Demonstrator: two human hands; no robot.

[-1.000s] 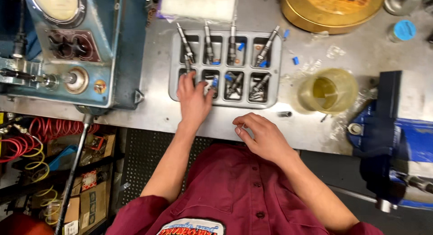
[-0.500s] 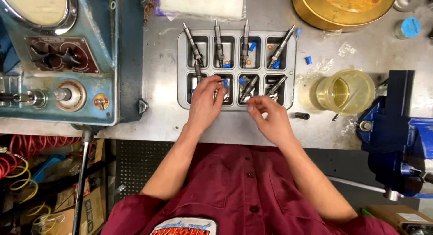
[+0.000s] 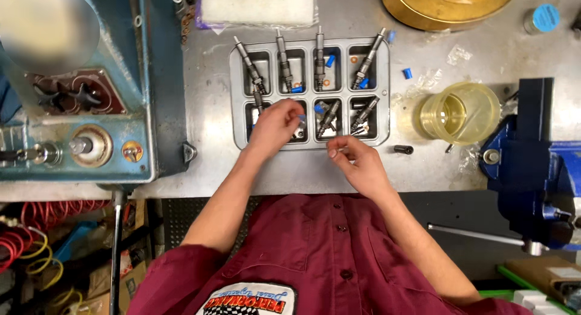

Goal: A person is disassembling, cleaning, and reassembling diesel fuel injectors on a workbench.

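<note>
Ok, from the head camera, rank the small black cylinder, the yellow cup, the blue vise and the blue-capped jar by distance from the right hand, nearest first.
1. Small black cylinder, just right of the right hand.
2. Yellow cup, farther right.
3. Blue vise, at the bench's right edge.
4. Blue-capped jar, top right corner.

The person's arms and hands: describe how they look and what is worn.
Both forearms are bare, with no gloves on the left hand or the right hand. Short dark red shirt sleeves end near the elbows; the buttoned shirt bears a chest patch with a chequered pattern.
</note>
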